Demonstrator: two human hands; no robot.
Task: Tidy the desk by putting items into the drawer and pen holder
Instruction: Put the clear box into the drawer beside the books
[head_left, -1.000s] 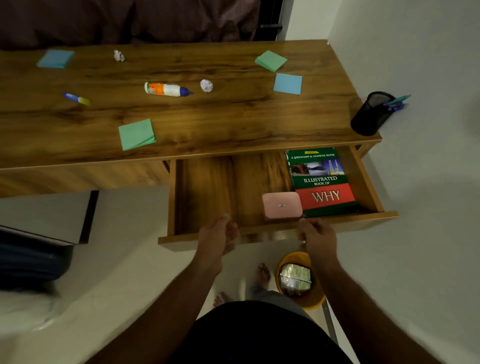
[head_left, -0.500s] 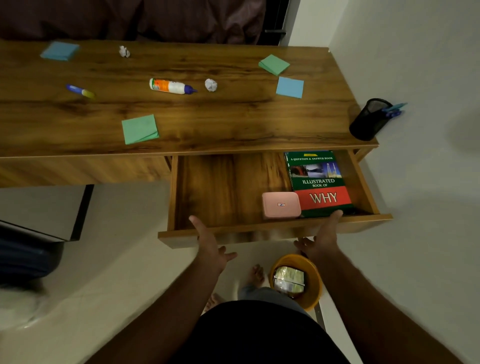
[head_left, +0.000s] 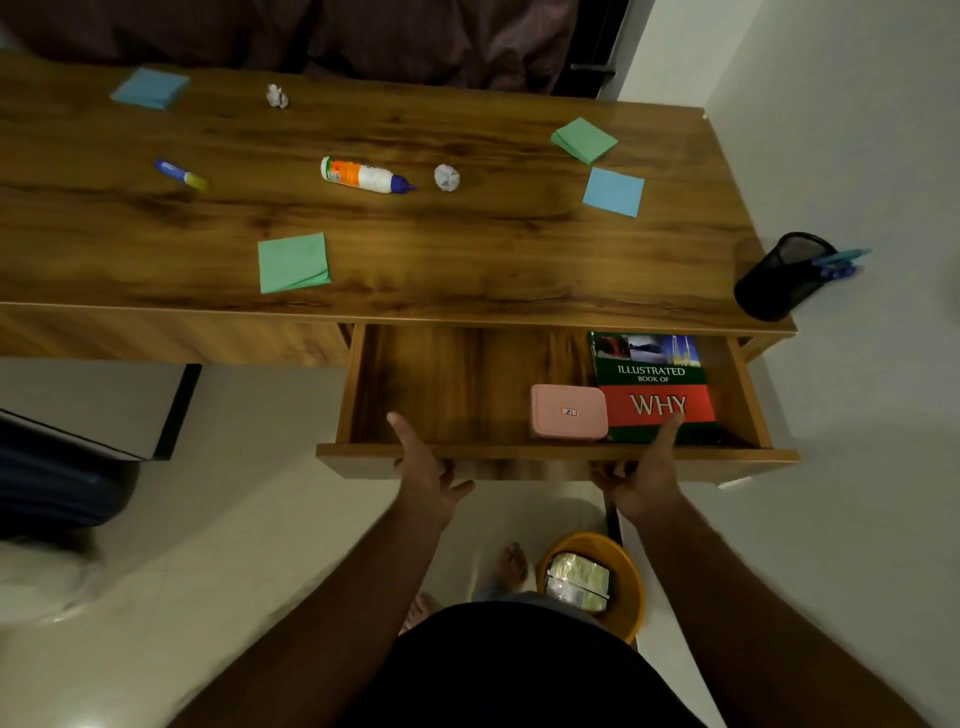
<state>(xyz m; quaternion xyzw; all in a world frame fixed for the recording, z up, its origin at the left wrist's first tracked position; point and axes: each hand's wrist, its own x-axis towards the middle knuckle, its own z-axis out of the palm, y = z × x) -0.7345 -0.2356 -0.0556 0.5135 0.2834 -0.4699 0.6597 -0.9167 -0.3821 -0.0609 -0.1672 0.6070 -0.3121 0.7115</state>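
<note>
The wooden desk's drawer (head_left: 519, 458) stands open, with a pink box (head_left: 569, 411) and a green-and-red book (head_left: 654, 384) inside at the right. My left hand (head_left: 426, 473) and my right hand (head_left: 644, 478) press flat against the drawer front, thumbs straight over its top edge. On the desktop (head_left: 467, 249) lie a glue bottle (head_left: 363, 175), a blue-and-yellow marker (head_left: 182, 175), two green sticky pads (head_left: 293, 262) (head_left: 584, 140), two blue ones (head_left: 613, 191) (head_left: 150, 88) and two paper balls (head_left: 447, 177) (head_left: 277, 96). A black mesh pen holder (head_left: 774, 283) with pens stands at the desk's right corner.
A yellow bin (head_left: 592, 582) with wrappers sits on the floor under the drawer, beside my bare feet. A white wall runs close along the desk's right end. Dark fabric hangs behind the desk, and a dark object sits low at the left.
My hands let go of the drawer's front edge, opened, and now press on it. The drawer has slid inward a little, hiding the top of the book under the desk.
</note>
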